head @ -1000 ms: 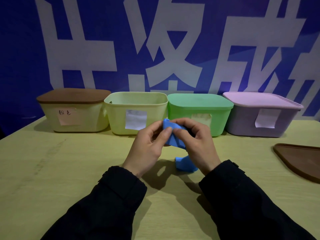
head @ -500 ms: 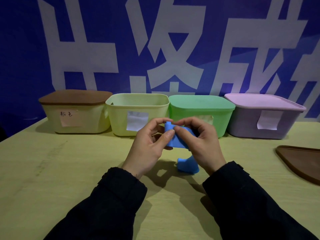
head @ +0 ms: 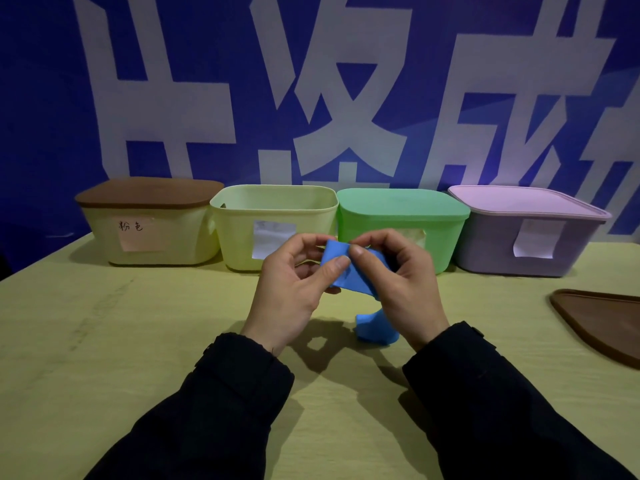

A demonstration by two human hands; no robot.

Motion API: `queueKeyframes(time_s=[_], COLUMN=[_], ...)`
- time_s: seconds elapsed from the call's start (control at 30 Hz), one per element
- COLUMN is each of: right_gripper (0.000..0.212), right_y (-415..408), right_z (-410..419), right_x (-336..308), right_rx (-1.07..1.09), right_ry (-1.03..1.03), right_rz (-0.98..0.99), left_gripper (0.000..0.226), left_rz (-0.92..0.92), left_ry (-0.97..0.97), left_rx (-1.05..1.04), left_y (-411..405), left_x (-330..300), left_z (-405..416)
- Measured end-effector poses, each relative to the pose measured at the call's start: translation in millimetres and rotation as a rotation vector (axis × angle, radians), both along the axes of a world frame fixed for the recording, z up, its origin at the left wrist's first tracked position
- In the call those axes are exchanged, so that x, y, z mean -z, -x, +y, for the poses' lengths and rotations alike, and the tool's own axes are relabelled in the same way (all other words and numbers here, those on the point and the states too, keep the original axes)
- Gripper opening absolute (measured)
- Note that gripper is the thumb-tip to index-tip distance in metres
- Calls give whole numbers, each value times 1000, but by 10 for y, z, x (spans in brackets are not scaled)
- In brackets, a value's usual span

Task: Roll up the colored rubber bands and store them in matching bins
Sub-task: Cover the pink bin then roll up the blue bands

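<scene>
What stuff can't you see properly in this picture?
Head view, the only view:
- Inside the green bin, the purple bin and the brown-lidded bin: lids cover them.
- Green bin's label: both hands hide it.
- Middle of the blue rubber band: covered by the right hand and left hand.
- Loose brown lid: cut off by the right edge.

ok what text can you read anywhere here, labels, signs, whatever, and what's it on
"粉色": handwritten on the pink note on the brown-lidded bin.
White note on the open bin: marks too faint to read.
Note on the green bin: mostly hidden behind the hands.
White note on the purple bin: looks blank.
Big white characters on the blue banner: cropped, not readable whole.
</scene>
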State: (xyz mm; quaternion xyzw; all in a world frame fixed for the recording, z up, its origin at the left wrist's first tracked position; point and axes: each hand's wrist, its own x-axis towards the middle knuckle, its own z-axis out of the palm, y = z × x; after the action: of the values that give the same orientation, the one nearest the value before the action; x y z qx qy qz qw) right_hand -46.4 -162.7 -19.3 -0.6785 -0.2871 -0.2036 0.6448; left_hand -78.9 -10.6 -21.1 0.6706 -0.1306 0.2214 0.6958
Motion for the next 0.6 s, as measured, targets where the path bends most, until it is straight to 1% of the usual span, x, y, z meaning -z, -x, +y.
queueKeyframes(time_s=[0.1, 0.17, 0.3, 0.4, 0.6], right_gripper=[9, 7, 9, 9, 12], right_y=[3, 1, 1, 18, 49], right_z=[-3, -4, 2, 15, -10], right_x=[-10, -11, 7, 3, -9], right_rx=[-47, -85, -105, -105, -143], right_ry=[-19, -28, -63, -93, -39], right_rz=[70, 118, 160, 163, 149], left_gripper=[29, 34, 26, 21, 21], left_rz=[-25, -42, -78, -61, -64], left_ry=[-6, -2, -94, -84, -88], left_rx=[2, -22, -100, -70, -29], left_y=[-2, -9, -22, -24, -3], left_x=[11, 24, 56, 74, 66], left_z=[-2, -9, -16, -32, -25])
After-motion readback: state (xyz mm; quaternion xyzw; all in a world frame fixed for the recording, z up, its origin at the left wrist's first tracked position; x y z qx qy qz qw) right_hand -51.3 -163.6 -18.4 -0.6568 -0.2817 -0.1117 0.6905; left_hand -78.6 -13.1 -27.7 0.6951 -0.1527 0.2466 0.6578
